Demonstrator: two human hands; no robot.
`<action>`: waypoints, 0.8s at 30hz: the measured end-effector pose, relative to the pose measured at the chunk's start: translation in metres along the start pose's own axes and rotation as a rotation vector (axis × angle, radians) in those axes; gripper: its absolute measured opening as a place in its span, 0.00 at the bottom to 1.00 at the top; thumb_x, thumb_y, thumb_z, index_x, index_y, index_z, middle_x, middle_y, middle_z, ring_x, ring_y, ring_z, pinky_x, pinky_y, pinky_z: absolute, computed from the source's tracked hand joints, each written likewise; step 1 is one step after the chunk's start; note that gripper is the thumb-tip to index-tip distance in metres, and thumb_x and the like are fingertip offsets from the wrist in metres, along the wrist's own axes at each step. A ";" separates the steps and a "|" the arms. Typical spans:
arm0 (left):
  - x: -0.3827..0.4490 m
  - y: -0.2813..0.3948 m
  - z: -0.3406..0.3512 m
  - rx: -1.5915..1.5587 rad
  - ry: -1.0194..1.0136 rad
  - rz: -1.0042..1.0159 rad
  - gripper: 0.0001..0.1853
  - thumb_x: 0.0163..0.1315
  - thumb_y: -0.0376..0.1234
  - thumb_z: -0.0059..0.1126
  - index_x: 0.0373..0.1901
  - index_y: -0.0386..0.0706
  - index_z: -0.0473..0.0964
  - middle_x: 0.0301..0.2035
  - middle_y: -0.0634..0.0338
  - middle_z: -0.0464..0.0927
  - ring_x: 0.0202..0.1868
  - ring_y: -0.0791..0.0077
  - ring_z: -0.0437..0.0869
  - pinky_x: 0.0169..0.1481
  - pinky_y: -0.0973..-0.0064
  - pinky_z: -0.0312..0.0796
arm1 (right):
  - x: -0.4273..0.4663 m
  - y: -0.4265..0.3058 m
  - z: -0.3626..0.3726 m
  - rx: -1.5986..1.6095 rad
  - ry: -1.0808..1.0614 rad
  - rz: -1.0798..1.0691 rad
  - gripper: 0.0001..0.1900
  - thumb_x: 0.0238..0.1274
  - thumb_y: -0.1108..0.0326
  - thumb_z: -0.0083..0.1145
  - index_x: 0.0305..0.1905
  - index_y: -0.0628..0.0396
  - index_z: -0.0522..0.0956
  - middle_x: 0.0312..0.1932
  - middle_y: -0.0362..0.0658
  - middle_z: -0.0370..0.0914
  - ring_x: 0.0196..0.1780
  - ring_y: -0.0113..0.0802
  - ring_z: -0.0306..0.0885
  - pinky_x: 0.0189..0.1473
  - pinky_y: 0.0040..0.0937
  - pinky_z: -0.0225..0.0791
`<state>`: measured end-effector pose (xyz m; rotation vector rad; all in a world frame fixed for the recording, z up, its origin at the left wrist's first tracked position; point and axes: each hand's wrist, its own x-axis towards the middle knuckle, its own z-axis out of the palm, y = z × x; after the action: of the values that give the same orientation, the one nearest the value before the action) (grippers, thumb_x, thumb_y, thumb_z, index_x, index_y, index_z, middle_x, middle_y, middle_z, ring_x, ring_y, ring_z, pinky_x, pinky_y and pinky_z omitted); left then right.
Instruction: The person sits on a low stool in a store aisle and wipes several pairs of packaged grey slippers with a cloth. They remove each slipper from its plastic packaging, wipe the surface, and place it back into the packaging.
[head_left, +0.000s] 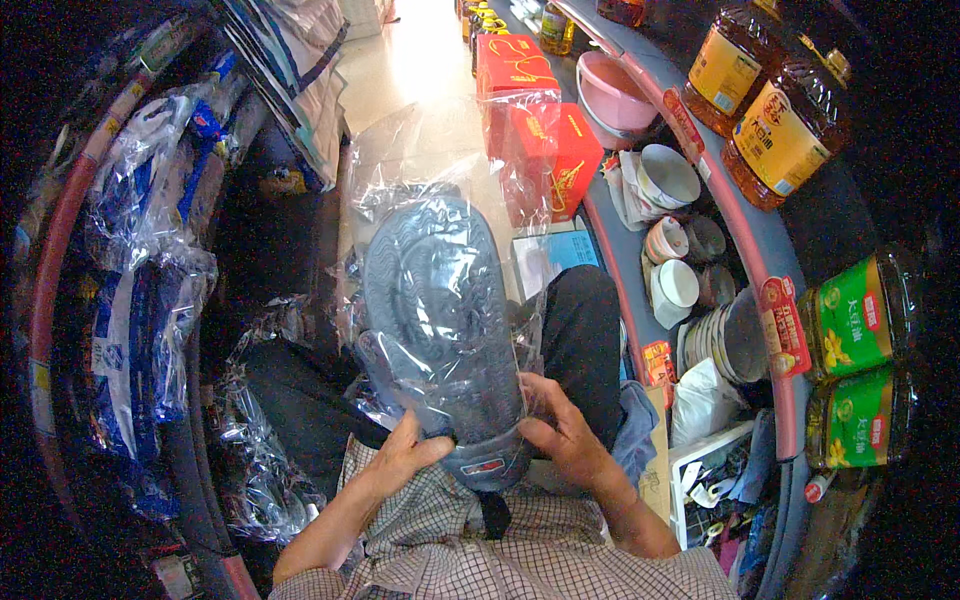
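Note:
A pair of dark grey slippers (435, 285) lies over my lap, its patterned soles facing up, partly inside a clear plastic bag (420, 150). The bag's far part stretches beyond the slippers. My left hand (409, 454) grips the near left edge of the slippers and bag, thumb on top. My right hand (559, 431) holds the near right edge, fingers and thumb pinching the plastic. One slipper's heel end, bearing a small badge, sticks out of the bag between my hands. The undersides of both hands' grip are hidden.
Packaged blue goods (142, 300) fill the left shelf. Red boxes (574, 157) stand on the floor ahead. The right shelves hold a pink bucket (615, 90), stacked bowls (720, 345), a white basket (679, 480) and oil bottles (780, 142). Crumpled clear plastic (270, 465) lies beside my left leg.

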<state>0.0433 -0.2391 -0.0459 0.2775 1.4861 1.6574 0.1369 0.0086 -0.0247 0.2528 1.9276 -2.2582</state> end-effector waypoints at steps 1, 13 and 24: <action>-0.003 0.005 0.004 0.019 0.000 0.007 0.50 0.64 0.46 0.63 0.76 0.30 0.46 0.70 0.46 0.60 0.72 0.58 0.62 0.76 0.62 0.56 | 0.000 -0.004 -0.001 0.011 -0.005 0.025 0.33 0.69 0.70 0.54 0.75 0.62 0.57 0.67 0.48 0.69 0.69 0.36 0.67 0.72 0.37 0.57; -0.006 0.004 0.001 -0.044 0.108 0.017 0.44 0.70 0.48 0.55 0.77 0.35 0.46 0.66 0.52 0.64 0.68 0.63 0.65 0.74 0.66 0.56 | -0.011 0.023 0.002 -0.063 0.065 0.037 0.34 0.64 0.73 0.61 0.73 0.58 0.59 0.67 0.51 0.70 0.68 0.39 0.70 0.70 0.38 0.63; 0.001 0.010 0.003 0.485 0.237 0.132 0.26 0.68 0.46 0.58 0.58 0.36 0.66 0.39 0.56 0.77 0.39 0.66 0.78 0.45 0.67 0.71 | 0.029 0.023 -0.005 -0.046 0.121 -0.031 0.49 0.54 0.60 0.74 0.76 0.59 0.54 0.72 0.53 0.64 0.74 0.42 0.63 0.75 0.41 0.54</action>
<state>0.0398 -0.2354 -0.0363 0.4628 2.0853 1.4454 0.1139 0.0094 -0.0547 0.3636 2.0541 -2.2633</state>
